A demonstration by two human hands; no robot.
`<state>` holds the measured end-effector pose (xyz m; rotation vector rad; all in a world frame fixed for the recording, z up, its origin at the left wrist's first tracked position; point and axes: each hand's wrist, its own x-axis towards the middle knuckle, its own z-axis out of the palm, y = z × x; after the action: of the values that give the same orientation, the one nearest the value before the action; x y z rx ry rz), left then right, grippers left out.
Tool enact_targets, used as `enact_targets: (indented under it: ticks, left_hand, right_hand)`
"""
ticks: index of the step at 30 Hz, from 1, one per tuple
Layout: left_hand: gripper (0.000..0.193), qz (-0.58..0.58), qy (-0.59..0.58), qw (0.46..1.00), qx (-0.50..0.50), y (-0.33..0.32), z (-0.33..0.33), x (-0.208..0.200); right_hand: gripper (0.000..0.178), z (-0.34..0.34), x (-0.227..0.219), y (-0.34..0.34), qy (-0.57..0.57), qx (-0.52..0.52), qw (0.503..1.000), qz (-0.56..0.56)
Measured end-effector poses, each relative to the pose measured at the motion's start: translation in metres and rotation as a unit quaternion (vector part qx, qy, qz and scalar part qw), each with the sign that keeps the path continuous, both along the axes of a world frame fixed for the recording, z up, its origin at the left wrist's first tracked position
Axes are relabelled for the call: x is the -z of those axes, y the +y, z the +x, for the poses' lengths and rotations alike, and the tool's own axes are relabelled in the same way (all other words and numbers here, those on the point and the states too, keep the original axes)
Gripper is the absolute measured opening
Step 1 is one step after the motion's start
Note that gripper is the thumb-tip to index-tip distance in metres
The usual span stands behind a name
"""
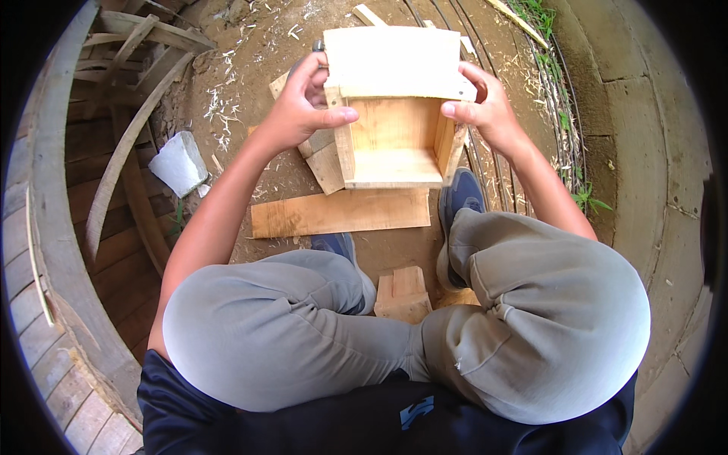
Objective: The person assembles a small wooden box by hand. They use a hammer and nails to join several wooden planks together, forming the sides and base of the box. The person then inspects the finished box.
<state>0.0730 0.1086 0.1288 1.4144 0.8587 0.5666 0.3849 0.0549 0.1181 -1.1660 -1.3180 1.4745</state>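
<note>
Both my hands hold a small open-fronted wooden box (398, 168) out ahead of my knees. Across its top lies a pale, smooth board (390, 61), wider than the opening below it. My left hand (303, 110) grips the left side, thumb on the front edge and fingers partly hidden behind. At the opposite side, my right hand (489, 106) has its thumb at the front edge and its fingers at the board's right end. Next to my left fingertips is a small dark object (318, 46), too small to make out.
A flat plank (341, 213) lies on the dirt under the box, near my shoes. Wooden blocks (403, 292) rest between my feet. To the left are a white stone (180, 164) and a curved timber frame (125, 144). A plank wall (644, 114) runs along the right.
</note>
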Motion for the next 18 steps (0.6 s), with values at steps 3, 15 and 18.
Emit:
enact_targets:
  ticks: [3,15,18]
  left_hand:
    - [0.098,0.139,0.035,0.99,-0.012,0.009,-0.005,-0.005]
    - [0.122,0.323,0.085,0.943,0.019,-0.018,-0.006,0.027]
    - [0.119,0.339,0.087,0.936,0.017,-0.022,-0.005,0.029]
  right_hand:
    - [0.074,-0.004,-0.015,0.008,-0.005,-0.014,0.994,0.112]
    - [0.096,0.007,0.02,-0.013,-0.106,-0.046,0.99,0.087]
    - [0.097,0.007,0.021,-0.018,-0.103,-0.045,0.99,0.082]
